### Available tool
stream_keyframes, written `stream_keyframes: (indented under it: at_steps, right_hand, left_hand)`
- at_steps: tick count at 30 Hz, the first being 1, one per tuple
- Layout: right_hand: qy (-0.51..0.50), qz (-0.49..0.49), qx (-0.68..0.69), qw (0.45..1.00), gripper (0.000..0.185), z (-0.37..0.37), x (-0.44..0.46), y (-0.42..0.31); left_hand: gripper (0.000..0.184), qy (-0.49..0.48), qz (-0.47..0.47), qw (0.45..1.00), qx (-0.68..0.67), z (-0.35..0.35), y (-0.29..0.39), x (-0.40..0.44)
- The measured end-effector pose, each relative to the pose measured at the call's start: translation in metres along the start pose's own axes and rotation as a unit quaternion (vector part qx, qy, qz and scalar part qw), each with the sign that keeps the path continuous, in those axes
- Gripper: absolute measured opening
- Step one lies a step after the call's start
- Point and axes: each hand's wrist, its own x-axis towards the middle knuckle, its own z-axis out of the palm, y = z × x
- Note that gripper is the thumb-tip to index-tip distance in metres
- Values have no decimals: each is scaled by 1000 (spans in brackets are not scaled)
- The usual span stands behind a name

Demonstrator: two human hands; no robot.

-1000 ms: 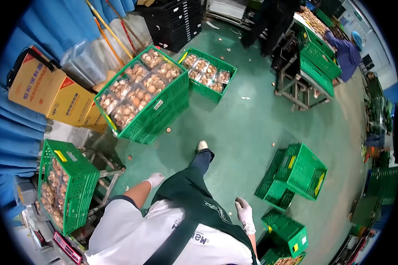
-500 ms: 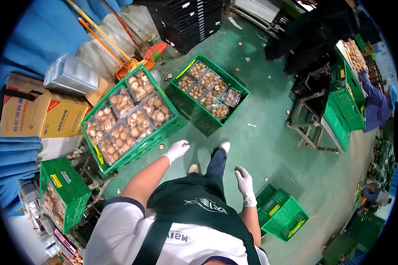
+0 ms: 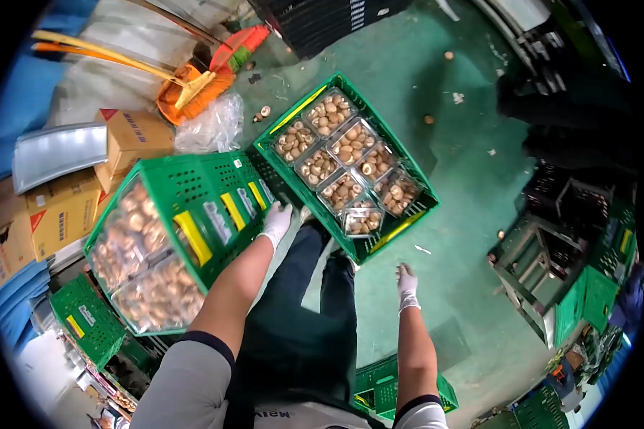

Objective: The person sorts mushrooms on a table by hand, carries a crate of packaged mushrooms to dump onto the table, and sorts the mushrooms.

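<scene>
My left hand [image 3: 276, 223], in a white glove, is close beside the labelled wall of a stack of green crates [image 3: 209, 204]. Its fingers are loosely spread and hold nothing; whether they touch the wall I cannot tell. Clear packs of mushrooms [image 3: 139, 222] fill the top of that stack. Ahead of my feet, another green crate [image 3: 416, 218] holds several clear packs of mushrooms [image 3: 350, 143], one tilted at the near corner. My right hand [image 3: 407, 284], also gloved, hangs over the floor to the right of this crate, its fingers slightly apart and nothing in them.
A green crate [image 3: 386, 386] lies on the floor behind my right arm. Brooms [image 3: 189, 89], a plastic bag [image 3: 215, 127] and cardboard boxes [image 3: 68, 222] stand at left. Black stacked crates [image 3: 315, 25] are at the back. A metal-framed stand [image 3: 529, 272] is at right.
I have come forward to the floor crate, which is now nearer. The tall crate stack is now close against my left side. My hands remain without anything in them.
</scene>
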Motion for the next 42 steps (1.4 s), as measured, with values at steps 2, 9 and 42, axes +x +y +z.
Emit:
stream_keyframes:
  at_steps: [2, 9, 42]
  right_hand:
    - [85, -34, -50, 995, 45, 10, 85, 53]
    - [118, 168, 224, 953, 35, 75, 164, -7]
    - [-218, -257, -45, 940, 31, -78, -481, -314]
  left_hand:
    - [60, 29, -6, 999, -38, 22, -16, 69]
    - [60, 21, -295, 930, -218, 46, 4, 175]
    - [28, -231, -27, 898, -373, -262, 25, -505]
